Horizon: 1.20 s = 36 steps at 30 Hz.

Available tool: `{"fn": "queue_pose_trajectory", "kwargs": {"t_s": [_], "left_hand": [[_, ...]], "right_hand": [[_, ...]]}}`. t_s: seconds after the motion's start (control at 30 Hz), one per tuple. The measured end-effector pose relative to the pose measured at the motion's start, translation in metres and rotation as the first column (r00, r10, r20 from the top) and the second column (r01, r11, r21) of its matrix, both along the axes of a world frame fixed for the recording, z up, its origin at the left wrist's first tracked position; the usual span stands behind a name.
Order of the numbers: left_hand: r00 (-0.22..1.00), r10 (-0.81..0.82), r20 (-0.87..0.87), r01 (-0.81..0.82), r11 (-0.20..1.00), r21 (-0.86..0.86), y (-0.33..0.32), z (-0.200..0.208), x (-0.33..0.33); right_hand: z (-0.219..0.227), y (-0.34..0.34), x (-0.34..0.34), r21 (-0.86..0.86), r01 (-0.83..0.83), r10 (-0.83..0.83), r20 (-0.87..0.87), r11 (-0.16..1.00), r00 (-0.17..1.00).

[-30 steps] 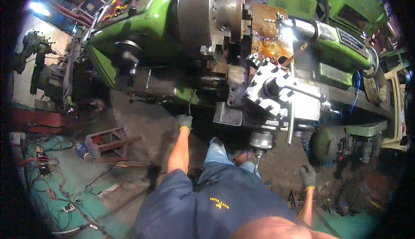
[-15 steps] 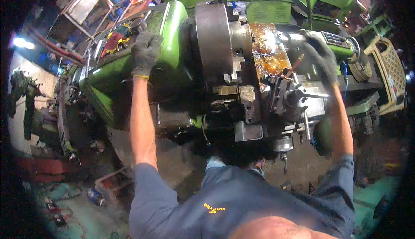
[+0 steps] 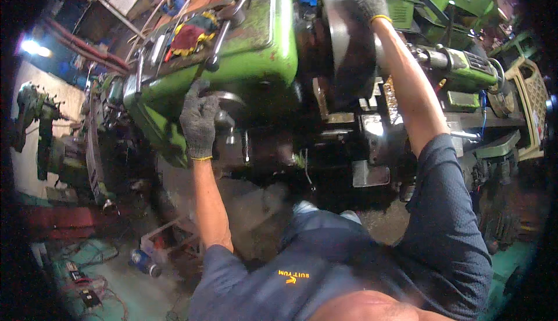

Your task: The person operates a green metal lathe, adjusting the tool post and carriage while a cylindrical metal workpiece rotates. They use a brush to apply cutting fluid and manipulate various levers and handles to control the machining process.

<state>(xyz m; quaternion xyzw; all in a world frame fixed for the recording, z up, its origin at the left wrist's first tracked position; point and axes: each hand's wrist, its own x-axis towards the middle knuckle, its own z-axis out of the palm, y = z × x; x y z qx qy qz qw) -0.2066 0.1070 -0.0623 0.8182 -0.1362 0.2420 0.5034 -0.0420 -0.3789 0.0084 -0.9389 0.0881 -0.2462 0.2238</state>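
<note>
A green lathe stands before me, its headstock (image 3: 250, 59) at left and a big steel chuck (image 3: 349, 45) beside it. Over the chuck's top rim, my right hand (image 3: 366, 2) in a grey knit glove bends its fingers, the forearm crossing in front of the carriage. My left hand (image 3: 199, 124), gloved alike, is at the headstock's front face with fingers stretched upward. It is next to a round dial (image 3: 231, 99) and a small knobbed handle (image 3: 225, 120); whether it touches them I cannot tell. Above its fingertips is a ball-ended lever (image 3: 214, 61).
A red, yellow-edged cloth (image 3: 192, 36) lies on the headstock top. The tailstock (image 3: 474, 68) is at right, near a beige plastic chair (image 3: 526, 103). A bent lever (image 3: 308, 173) hangs below the bed. A blue bottle-shaped thing (image 3: 142, 261) lies on the floor at left.
My right hand has moved left from the tailstock side onto the chuck's top. My left hand has come down from the headstock's top to its front face. The view has shifted left.
</note>
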Motion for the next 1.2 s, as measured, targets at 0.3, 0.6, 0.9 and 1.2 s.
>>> {"fn": "queue_pose_trajectory", "kwargs": {"t_s": [0.3,0.6,0.9,1.2], "left_hand": [[0.968,0.223,-0.114,-0.167,0.913,0.372,0.081,-0.153,-0.062],[0.99,0.115,0.081,-0.122,0.416,0.901,0.1,-0.332,0.004],[0.937,0.249,-0.244,0.175,0.271,0.947,0.062,-0.301,0.036],[0.877,0.207,-0.434,0.381,0.252,0.89,-0.039,-0.179,-0.076]], "right_hand": [[0.001,0.048,-0.064,0.019,-0.073,0.062,0.353,0.997,0.933],[-0.054,0.052,-0.106,-0.225,0.09,0.007,0.398,0.97,0.917],[-0.072,0.053,-0.169,0.01,-0.086,0.055,0.699,0.996,0.713],[-0.152,0.047,-0.206,-0.079,-0.124,0.138,0.793,0.989,0.593]]}}
